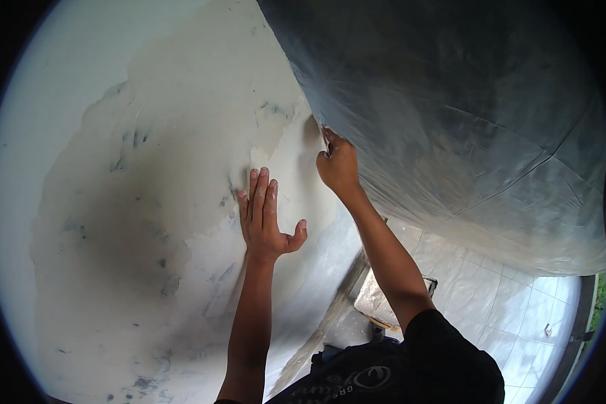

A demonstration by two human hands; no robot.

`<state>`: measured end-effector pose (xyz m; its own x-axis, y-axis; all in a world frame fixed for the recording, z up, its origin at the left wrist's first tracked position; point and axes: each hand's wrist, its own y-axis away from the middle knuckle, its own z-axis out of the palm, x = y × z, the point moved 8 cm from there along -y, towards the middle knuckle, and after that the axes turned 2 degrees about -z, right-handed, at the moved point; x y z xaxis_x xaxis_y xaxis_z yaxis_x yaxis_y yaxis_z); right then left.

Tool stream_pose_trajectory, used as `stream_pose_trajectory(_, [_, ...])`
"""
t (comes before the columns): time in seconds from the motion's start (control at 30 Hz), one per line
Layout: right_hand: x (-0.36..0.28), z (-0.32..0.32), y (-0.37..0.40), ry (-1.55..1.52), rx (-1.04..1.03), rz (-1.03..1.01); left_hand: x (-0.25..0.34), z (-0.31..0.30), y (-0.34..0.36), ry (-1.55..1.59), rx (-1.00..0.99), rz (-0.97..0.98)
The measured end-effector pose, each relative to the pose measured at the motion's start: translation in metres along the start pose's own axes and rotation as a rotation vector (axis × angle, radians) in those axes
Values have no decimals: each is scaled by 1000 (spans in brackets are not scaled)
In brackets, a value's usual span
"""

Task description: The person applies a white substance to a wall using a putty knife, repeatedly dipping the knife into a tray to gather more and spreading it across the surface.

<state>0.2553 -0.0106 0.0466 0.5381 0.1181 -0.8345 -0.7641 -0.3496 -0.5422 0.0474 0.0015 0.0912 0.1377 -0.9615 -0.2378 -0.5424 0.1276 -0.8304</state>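
My left hand (266, 225) lies flat against a pale wall (148, 202), fingers stretched upward and thumb out to the side. Its fingertips are dusted white. My right hand (339, 165) is closed, with fingers curled, at the border where the wall meets a large translucent plastic sheet (464, 135). Its fingertips touch the sheet's edge; whatever they pinch is too small and partly hidden to make out. Patchy filler with dark smudges covers much of the wall.
Below my right arm is a whitish, smeared box-like object (377, 299), partly hidden by the arm. Light floor tiles (518, 313) show at the lower right, with a small object (548, 330) lying on them. A strip of greenery (600, 299) shows at the far right.
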Motion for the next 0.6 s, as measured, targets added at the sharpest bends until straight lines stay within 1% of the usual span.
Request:
stream_pose_trajectory(0.03, [8, -7, -6, -90, 79, -17, 0, 0, 0, -3, -1, -3])
stream_pose_trajectory(0.13, [10, -25, -33, -127, 127, 27, -1, 1, 1, -6, -2, -2])
stream_pose_trajectory(0.17, [9, -24, -41, -130, 86, 63, -1, 1, 2, -8, -6, -5])
stream_pose_trajectory(0.2, [5, -25, -46, -127, 90, 64, 0, 2, 2, -3, -6, -4])
stream_pose_trajectory(0.27, [-6, -13, -52, -29, -8, 16, 0, 1, 1, -4, -8, -7])
stream_pose_trajectory(0.3, [-11, -8, -49, -31, -8, 15, 0, 1, 1, -6, -8, -6])
stream_pose_trajectory(0.37, [-32, 1, -29, -5, 9, -177, -1, 1, 1, -5, -11, -8])
stream_pose_trajectory(0.4, [-36, 2, -12, 27, 40, -212, 0, 1, 2, -7, -9, -6])
stream_pose_trajectory(0.43, [-45, -1, 10, 12, 19, -273, 0, 1, 2, -5, -7, -6])
stream_pose_trajectory(0.47, [-49, 0, 27, -26, -96, -172, -1, 1, 2, -4, -3, -8])
stream_pose_trajectory(0.53, [-54, -8, 42, -122, -106, -167, 1, -1, -2, -14, 19, -9])
stream_pose_trajectory(0.6, [-60, -22, 20, -185, 76, -210, 4, -3, -1, -26, 25, -11])
